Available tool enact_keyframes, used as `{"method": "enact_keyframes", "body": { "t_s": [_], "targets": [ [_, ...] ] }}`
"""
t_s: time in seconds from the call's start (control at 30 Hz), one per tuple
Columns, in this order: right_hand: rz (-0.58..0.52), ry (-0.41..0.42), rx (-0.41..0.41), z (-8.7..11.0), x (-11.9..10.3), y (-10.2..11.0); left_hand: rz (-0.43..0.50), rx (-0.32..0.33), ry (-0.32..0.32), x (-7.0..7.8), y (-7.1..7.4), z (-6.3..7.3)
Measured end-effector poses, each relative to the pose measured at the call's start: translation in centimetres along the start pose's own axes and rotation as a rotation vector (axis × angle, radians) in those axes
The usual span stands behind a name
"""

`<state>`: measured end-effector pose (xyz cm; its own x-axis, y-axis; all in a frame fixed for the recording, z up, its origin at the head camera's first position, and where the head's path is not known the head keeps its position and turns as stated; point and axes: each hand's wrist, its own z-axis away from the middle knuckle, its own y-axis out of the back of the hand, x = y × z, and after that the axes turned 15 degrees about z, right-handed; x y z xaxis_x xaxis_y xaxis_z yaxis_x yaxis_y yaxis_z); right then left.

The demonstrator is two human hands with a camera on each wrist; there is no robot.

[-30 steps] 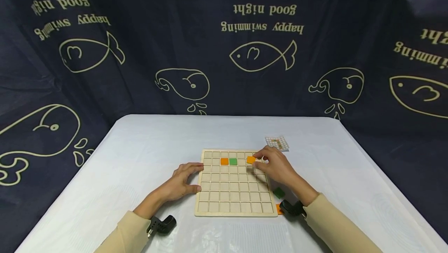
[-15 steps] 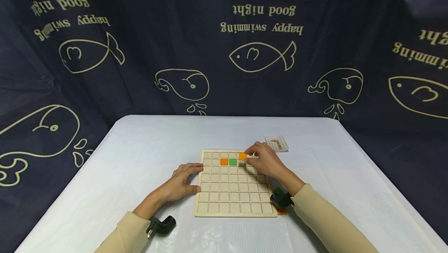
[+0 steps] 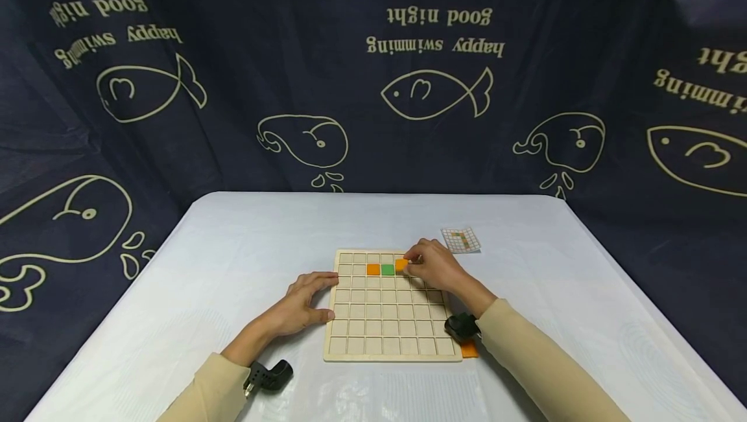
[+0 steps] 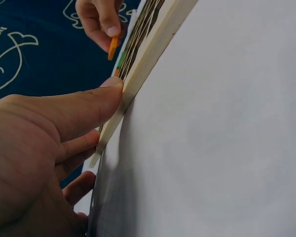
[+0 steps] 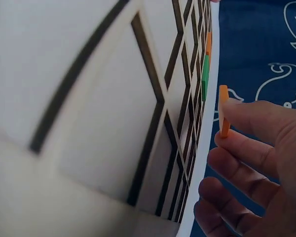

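A wooden grid board (image 3: 373, 312) lies on the white table. In its second row from the back sit an orange square tile (image 3: 373, 269) and, to its right, a green square tile (image 3: 388, 269). My right hand (image 3: 438, 266) pinches a yellow-orange square tile (image 5: 224, 111) between thumb and finger, just right of the green one. In the right wrist view that tile is held edge-on, above the grid. At the board's left side rests my left hand (image 3: 300, 305), fingers spread, with the thumb (image 4: 89, 108) against the wooden edge.
A small card printed with a coloured grid (image 3: 461, 240) lies on the table beyond the board's back right corner. Beside the front right corner is another orange tile (image 3: 469, 349), partly under the right wrist camera (image 3: 461, 327). A dark printed curtain (image 3: 373, 150) hangs behind the table.
My right hand has carried the yellow-orange tile leftward across the board to beside the green tile, lowering it slightly in the last half second. The left hand has stayed in place.
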<state>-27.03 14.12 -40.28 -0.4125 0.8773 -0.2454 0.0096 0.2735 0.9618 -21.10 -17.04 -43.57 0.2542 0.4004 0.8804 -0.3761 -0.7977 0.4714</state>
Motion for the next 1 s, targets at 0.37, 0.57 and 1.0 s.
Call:
{"method": "enact_keyframes", "body": {
  "t_s": [0.37,0.57,1.0],
  "targets": [
    [0.033,0.022,-0.015,-0.1,0.4,-0.5,0.007,-0.004,0.003,0.1,0.0,0.0],
    [0.056,0.035,-0.013,-0.2,0.4,-0.7,0.004,-0.003,-0.004,0.1,0.0,0.0],
    [0.135,0.05,0.006,-0.3,0.4,-1.1,0.002,-0.006,-0.008,0.1,0.0,0.0]
  ]
}}
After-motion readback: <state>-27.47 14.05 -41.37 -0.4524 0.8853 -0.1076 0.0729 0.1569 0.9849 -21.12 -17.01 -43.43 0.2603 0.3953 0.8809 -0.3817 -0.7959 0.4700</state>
